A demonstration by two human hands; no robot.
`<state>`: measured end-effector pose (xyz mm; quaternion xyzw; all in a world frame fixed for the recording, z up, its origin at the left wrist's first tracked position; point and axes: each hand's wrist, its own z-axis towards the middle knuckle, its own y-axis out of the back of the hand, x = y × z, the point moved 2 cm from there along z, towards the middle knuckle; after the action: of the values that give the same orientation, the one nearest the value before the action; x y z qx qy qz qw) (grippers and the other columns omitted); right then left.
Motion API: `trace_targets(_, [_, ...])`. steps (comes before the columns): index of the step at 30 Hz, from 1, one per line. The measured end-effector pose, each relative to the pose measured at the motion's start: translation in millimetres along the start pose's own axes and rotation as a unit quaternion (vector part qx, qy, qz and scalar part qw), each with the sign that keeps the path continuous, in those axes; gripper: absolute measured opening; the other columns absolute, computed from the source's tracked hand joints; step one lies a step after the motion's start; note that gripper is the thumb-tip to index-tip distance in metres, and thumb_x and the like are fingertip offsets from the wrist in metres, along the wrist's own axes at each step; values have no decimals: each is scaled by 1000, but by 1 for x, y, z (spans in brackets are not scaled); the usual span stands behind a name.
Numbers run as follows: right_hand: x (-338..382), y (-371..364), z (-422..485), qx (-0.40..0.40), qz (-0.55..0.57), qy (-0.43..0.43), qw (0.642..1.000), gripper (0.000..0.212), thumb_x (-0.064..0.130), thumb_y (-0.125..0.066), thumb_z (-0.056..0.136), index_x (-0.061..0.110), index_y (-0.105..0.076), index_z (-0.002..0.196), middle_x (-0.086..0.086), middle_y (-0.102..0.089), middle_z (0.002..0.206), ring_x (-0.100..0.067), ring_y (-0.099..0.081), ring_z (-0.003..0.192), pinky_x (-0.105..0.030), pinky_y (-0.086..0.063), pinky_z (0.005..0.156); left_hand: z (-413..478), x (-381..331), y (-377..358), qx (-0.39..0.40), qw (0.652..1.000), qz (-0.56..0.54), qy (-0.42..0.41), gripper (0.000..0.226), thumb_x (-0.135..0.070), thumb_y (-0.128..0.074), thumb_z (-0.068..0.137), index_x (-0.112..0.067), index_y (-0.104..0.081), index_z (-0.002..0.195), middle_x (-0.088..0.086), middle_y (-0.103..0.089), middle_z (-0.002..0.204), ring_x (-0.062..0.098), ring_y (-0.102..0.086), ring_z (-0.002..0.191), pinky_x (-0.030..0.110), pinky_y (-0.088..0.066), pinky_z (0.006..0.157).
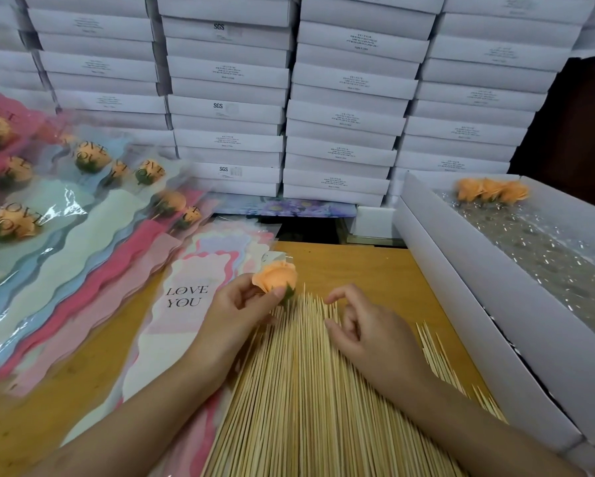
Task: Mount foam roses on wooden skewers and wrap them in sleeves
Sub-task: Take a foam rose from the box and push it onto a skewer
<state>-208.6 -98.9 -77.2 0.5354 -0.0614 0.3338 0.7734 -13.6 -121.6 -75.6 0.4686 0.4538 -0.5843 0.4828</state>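
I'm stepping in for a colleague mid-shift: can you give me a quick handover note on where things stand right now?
Left hand holds a peach foam rose, no skewer visibly in it.
Right hand hovers, fingers loosely curled, over the skewer pile, holding nothing.
Empty sleeves lie left of the skewers; wrapped roses far left.
Done: several wrapped.
Left: skewer this rose, sleeve it; a few loose roses wait in the white box.

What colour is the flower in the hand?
The foam rose is peach-orange with a green base, pinched in the left hand; the head view shows it.
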Motion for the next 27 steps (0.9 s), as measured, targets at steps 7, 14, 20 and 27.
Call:
trace_targets(7, [-3, -5, 0, 60, -62, -49, 995, 29, 47, -50, 94, 43, -34, 119, 5, -55, 62, -8, -53, 55, -26, -43, 52, 1, 5, -2, 15, 1000, -7, 25, 40, -33, -71, 73, -12, -69, 107, 3, -74, 94, 12, -66, 86, 25, -54, 72])
trace_targets(14, [-1, -3, 0, 79, -82, -50, 992, 37, 34, -47, 92, 42, -36, 126, 4, -56, 64, -9, -54, 59, -32, -48, 58, 2, 7, 0, 24, 999, -15, 29, 36, -32, -74, 76, -13, -70, 106, 2, -74, 94, 10, -65, 85, 24, -55, 71])
trace_targets(20, [-5, -3, -1, 54, -26, -63, 996, 34, 26, -52, 91, 42, -43, 120, 2, -55, 64, -11, -53, 58, -29, -44, 53, 3, 8, 0, 25, 999, -18, 28, 36, -31, -70, 76, -12, -70, 107, 2, -74, 95, 9, -67, 87, 20, -54, 69])
trace_targets(27, [-3, 1, 0, 1, 40, -70, 997, 31, 17, -56, 91, 38, -49, 113, 17, -52, 62, -6, -48, 55, -20, -38, 53, 3, 9, 0, 30, 999, -6, 28, 39, -33, -70, 75, -12, -69, 108, 0, -74, 96, 10, -66, 90, 29, -52, 77])
